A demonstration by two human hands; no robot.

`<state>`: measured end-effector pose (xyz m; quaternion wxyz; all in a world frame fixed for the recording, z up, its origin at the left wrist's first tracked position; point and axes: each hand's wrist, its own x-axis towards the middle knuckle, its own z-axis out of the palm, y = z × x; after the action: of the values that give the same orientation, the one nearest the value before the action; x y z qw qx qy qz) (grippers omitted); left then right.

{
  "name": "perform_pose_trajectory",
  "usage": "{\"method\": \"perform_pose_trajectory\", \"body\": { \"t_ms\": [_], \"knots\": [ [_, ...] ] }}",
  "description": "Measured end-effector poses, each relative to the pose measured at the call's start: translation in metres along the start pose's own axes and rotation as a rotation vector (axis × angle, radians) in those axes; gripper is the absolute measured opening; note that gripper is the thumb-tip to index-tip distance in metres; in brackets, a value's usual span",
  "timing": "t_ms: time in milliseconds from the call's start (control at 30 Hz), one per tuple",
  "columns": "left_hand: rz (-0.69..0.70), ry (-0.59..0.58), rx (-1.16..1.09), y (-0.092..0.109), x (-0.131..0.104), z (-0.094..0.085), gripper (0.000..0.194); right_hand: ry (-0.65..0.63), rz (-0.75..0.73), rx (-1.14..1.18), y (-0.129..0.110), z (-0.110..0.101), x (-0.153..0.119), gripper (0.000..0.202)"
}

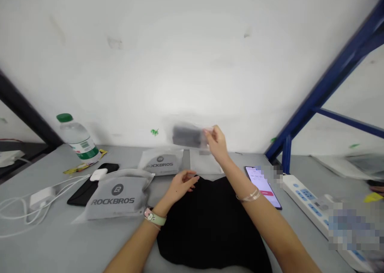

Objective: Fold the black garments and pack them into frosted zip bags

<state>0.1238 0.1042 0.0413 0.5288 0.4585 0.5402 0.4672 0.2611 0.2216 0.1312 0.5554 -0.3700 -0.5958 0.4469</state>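
Raised in front of the wall, my right hand (216,143) pinches the right end of a frosted plastic bag (187,137) with something dark inside, slightly blurred. My left hand (181,183) is at the upper left edge of a black cloth (213,225), its fingers loosely bent with a gap to the thumb. I cannot tell whether it touches the cloth, which lies flat on the table under both arms. Beyond my left hand stands a frosted ROCKBROS bag (162,165). To the left is another, fuller ROCKBROS bag (115,195). A pale flat packet (205,164) lies below the raised bag.
At the left are a water bottle (79,139), a yellow wrapper (81,168), a black tablet-like slab (79,195) and a white charger (42,198) with cables. A lit phone (262,187) and a power strip (309,203) lie right, near a blue metal frame (324,81).
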Motion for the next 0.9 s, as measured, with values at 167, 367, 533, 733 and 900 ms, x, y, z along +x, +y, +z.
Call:
{"method": "perform_pose_trajectory", "body": {
  "t_ms": [167,367,533,733,900],
  "knots": [
    [0.085,-0.082,-0.317,0.022,-0.018,0.013,0.079,0.012,0.239,0.208,0.002,-0.047,-0.071,0.034],
    [-0.020,-0.016,-0.365,0.027,-0.029,0.013,0.055,-0.128,0.451,0.465,0.026,-0.082,-0.109,0.032],
    [-0.140,-0.093,-0.161,0.031,-0.030,-0.001,0.052,-0.189,0.211,0.133,0.029,-0.111,-0.104,0.027],
    [-0.158,-0.183,-0.043,0.032,-0.032,-0.003,0.050,-0.211,0.196,-0.008,0.030,-0.107,-0.114,0.024],
    [-0.160,-0.215,-0.003,0.028,-0.031,-0.005,0.049,-0.290,0.251,-0.020,0.027,-0.106,-0.116,0.025]
  ]
}}
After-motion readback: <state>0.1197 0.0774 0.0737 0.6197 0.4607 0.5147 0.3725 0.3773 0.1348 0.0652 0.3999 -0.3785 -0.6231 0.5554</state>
